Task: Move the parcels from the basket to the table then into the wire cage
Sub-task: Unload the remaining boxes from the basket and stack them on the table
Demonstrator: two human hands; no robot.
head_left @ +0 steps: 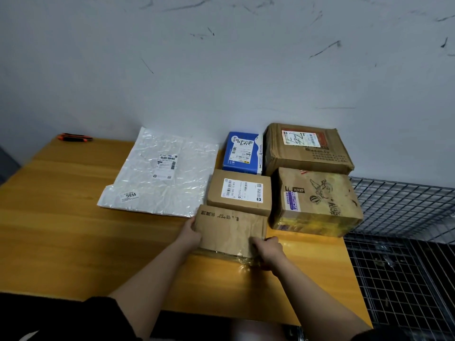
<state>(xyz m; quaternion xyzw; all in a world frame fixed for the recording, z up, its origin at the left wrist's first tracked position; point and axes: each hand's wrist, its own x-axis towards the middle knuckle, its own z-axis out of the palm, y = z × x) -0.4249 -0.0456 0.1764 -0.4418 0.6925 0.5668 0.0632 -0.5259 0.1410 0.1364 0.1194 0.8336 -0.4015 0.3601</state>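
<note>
Parcels sit crowded at the right end of the wooden table (73, 217), and the person has both hands on the nearest one, a flat brown cardboard box (231, 230) wrapped in glossy tape. The left hand (190, 233) grips its left edge, fingers curled under and thumb along the side; the right hand (269, 252) clamps the near right corner, fingers wrapped around it. The box lies close against a small kraft box with a white label (238, 191). Behind that stands a blue carton (242, 153), beside it a large creased cardboard box (307, 148), and in front of that a yellowed, tape-bound box with printed figures (317, 203), which overhangs the table's right edge a little. A crinkled silver mailer bag (160, 173) lies flat to the left, and an orange-and-black utility knife (75, 138) rests at the far corner.

The wire cage (398, 242) stands right of the table and lower, its mesh thin, rigid and open on top. The basket is not in view.

As I judge it, the slick tape could let the held box slip in a one-sided grip. Swinging it right risks knocking the overhanging yellowed box off the edge. The soft, dented cardboard may buckle if squeezed, and a corner could catch on the cage's wire rim.
</note>
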